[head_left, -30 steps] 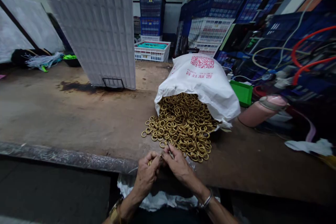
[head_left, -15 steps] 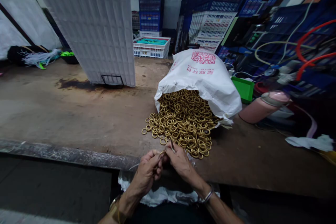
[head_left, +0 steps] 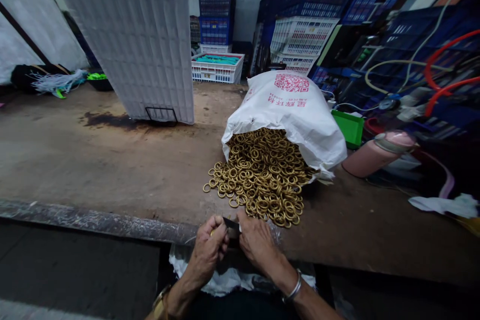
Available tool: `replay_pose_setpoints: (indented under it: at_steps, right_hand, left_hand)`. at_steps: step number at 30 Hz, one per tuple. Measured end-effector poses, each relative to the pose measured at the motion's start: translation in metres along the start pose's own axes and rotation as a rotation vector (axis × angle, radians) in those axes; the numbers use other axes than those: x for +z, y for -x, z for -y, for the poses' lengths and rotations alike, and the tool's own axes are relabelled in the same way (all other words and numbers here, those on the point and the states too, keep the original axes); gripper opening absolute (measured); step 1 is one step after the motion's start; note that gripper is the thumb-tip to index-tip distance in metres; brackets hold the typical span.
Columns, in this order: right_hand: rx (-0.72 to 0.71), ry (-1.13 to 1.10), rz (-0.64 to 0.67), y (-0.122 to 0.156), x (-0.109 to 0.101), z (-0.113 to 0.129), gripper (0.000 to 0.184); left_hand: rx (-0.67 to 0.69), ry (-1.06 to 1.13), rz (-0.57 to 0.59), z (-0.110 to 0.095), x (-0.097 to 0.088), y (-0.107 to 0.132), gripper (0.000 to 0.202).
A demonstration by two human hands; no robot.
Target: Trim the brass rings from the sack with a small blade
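Note:
My left hand (head_left: 210,242) is closed in a pinch at the table's front edge. A sliver of a gold-coloured ring (head_left: 212,233) shows between its thumb and fingers; the rest is hidden. My right hand (head_left: 258,241) is closed around a small knife with a dark, flat blade (head_left: 230,223), its tip pointing left towards the left hand. The knife's handle is hidden in the palm. Just beyond both hands, a heap of gold-coloured rings (head_left: 258,180) spills from the mouth of a white woven sack (head_left: 277,110) lying on its side.
The brown table (head_left: 112,170) has a worn front edge. A tall white panel (head_left: 150,50) stands on it at back left. A pink bottle (head_left: 378,152) and a green tray (head_left: 348,127) lie right of the sack. White plastic (head_left: 230,280) hangs below the edge; crates (head_left: 215,10) are stacked behind.
My hands have moved slightly apart. The blade, earlier pointing up and held close to the right thumb, now points left across the gap. The ring is now mostly covered by the left fingers.

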State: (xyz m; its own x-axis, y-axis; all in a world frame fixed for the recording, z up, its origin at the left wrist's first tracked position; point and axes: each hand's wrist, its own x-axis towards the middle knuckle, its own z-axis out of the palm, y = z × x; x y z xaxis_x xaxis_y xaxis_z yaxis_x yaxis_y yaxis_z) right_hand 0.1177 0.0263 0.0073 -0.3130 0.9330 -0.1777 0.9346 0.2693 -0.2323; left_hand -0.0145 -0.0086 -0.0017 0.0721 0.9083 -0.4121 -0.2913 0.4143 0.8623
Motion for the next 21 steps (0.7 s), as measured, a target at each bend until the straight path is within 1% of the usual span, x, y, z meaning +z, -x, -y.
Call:
replay_pose_setpoints:
  at_steps: [3,5,7,10,13,15,19,21]
  right_hand:
    - [0.069,0.032,-0.035,-0.005,-0.002,-0.003,0.027]
    - [0.085,0.038,-0.075,-0.008,-0.002,-0.004,0.028]
    - [0.053,0.032,-0.134,-0.011,-0.001,-0.002,0.032]
    - [0.017,0.074,-0.196,-0.017,0.006,0.002,0.041]
    - [0.027,0.093,-0.165,-0.024,0.013,0.003,0.037]
    - [0.044,0.089,-0.150,-0.028,0.017,0.002,0.035]
    - [0.059,0.074,-0.177,-0.031,0.020,0.000,0.034]
    - [0.059,0.054,-0.181,-0.030,0.018,0.000,0.034]
  left_hand:
    - [-0.040,0.106,0.067,0.000,-0.002,0.009,0.028]
    - [-0.069,0.199,0.102,0.000,-0.003,0.012,0.028]
    - [-0.108,0.260,0.096,-0.001,-0.003,0.012,0.030]
    - [-0.126,0.300,0.050,-0.006,-0.002,0.008,0.035]
    - [-0.157,0.348,0.008,-0.011,-0.003,0.003,0.035]
    - [-0.174,0.399,0.013,-0.011,-0.005,0.002,0.031]
    - [-0.225,0.541,0.108,-0.005,-0.016,-0.003,0.024]
    - [-0.249,0.606,0.133,-0.001,-0.021,-0.006,0.022]
